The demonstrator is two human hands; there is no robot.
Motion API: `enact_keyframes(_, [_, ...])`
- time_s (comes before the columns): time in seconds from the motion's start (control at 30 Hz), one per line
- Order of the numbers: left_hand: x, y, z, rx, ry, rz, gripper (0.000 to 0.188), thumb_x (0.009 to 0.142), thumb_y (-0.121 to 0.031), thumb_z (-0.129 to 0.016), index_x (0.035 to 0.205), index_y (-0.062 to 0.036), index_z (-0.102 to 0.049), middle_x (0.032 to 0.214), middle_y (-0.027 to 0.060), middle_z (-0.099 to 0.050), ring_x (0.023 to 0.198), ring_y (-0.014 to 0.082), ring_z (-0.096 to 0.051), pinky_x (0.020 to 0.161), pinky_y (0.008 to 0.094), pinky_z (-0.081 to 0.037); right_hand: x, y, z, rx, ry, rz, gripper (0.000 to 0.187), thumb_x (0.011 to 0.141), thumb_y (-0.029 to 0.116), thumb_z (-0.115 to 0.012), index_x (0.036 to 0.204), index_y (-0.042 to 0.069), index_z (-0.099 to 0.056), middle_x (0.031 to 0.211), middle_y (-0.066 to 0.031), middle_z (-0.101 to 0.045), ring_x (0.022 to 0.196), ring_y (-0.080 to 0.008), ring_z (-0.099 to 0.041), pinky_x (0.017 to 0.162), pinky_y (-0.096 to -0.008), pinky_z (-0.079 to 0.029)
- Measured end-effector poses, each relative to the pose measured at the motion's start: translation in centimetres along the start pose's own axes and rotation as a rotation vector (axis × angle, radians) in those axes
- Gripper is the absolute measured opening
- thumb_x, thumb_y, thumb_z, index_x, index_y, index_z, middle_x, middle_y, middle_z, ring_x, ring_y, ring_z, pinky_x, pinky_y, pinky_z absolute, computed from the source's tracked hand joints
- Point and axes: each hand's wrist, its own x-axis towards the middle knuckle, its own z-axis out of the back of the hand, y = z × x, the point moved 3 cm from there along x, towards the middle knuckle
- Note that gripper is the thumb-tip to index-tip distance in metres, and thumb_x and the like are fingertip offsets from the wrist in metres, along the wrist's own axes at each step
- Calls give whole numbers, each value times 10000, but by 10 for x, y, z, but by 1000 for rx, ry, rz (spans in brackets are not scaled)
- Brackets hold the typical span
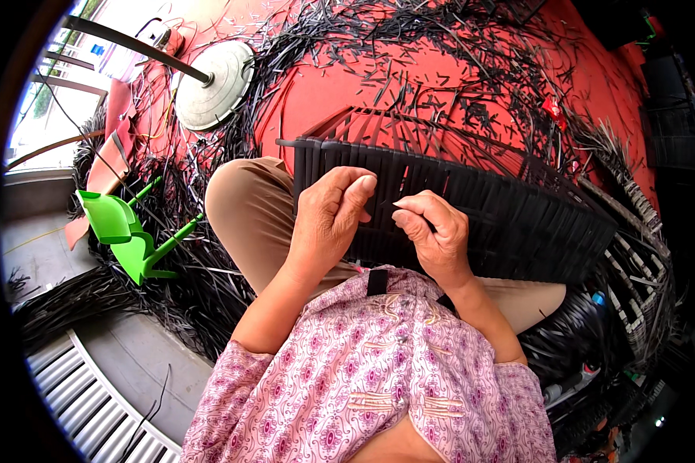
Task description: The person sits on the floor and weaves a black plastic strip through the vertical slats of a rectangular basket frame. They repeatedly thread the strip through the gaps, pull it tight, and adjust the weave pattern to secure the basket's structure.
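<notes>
A long black woven piece [510, 212], made of flat strips on a frame, lies across my lap. My left hand [333, 210] is closed in front of its near left part, with the thumb pressed on the curled fingers. Just to the right, my right hand [438, 233] pinches with thumb and forefinger. A thin dark tip shows at its fingertips, too small to name. Whatever lies inside the left hand is hidden. The two hands are a short gap apart, above the woven side. Beyond them, the frame's far side shows spaced dark strips with red floor behind.
Loose black strips [471, 35] and short cuttings litter the red floor [316, 85]. A round pale stand base [216, 85] with a pole stands far left. Nearer lie a bright green plastic scoop-shaped thing [112, 220] and a white slatted rack [93, 386]. A grey-white lattice [633, 289] is at right.
</notes>
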Motion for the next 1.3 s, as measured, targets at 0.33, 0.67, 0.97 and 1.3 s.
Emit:
enact_keyframes(0.33, [1, 9, -24, 599, -217, -229, 358, 848, -164, -838, 1132, -50, -652, 888, 119, -697, 760, 292, -701, 639, 379, -544, 2, -10, -7, -11, -69, -97, 87, 936, 58, -753, 972, -4, -704, 815, -119, -692, 691, -220, -684, 619, -324, -530])
enact_keyframes(0.67, [6, 20, -16, 57, -95, 95, 227, 903, -52, -779, 1075, 33, -658, 829, 103, -723, 678, 131, -675, 615, 302, -552, 1, -16, -11, -15, -150, -196, 104, 928, 63, -756, 955, -23, -705, 831, -153, -721, 718, -258, -715, 641, -342, -546])
enact_keyframes(0.97, [6, 46, -15, -149, -92, 77, 197, 925, -35, -770, 1101, 14, -697, 911, -6, -696, 810, 45, -621, 700, 206, -529, 8, -14, -23, -213, -124, -163, 104, 906, 90, -749, 879, 8, -690, 807, -189, -703, 732, -384, -700, 638, -438, -550])
enact_keyframes(1.3, [2, 35, -5, 76, 50, -26, 237, 927, -41, -727, 1148, 37, -690, 907, 71, -706, 826, 179, -681, 744, 307, -539, 14, -11, -31, -394, -19, -115, 130, 932, 154, -716, 894, 32, -692, 854, -161, -707, 799, -393, -699, 697, -486, -549])
